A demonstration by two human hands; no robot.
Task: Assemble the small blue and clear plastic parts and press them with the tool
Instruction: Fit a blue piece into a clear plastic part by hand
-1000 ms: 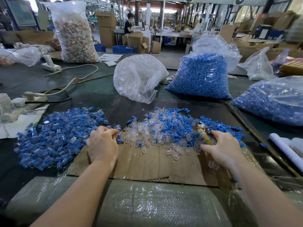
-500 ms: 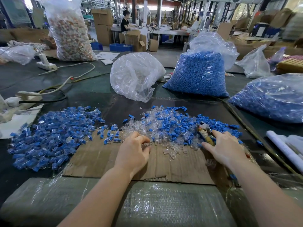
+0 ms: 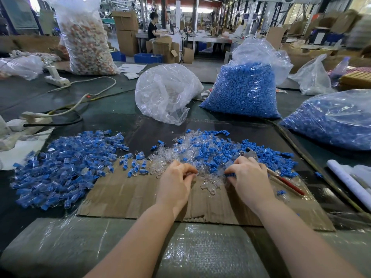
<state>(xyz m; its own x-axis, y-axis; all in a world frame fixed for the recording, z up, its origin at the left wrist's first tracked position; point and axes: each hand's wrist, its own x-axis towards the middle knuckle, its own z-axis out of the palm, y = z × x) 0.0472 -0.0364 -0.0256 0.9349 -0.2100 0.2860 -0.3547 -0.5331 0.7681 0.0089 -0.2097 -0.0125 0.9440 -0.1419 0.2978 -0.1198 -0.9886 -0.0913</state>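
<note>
Left hand point(image 3: 176, 178) pinches clear part point(image 3: 190, 174); right hand point(image 3: 249, 175) pinches blue plug point(image 3: 229, 174). Parts likely light, stiff, slippery: fingertip grip at sides.

blue and clear parts point(image 3: 202, 151), brown cardboard point(image 3: 128, 195), red-handled tool point(image 3: 289, 184), dark green table point(image 3: 108, 106)

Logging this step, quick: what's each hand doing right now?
Left hand: fingers curled, pinching a clear plastic part.
Right hand: pinching a blue plastic part; the tool lies beside it.
</note>
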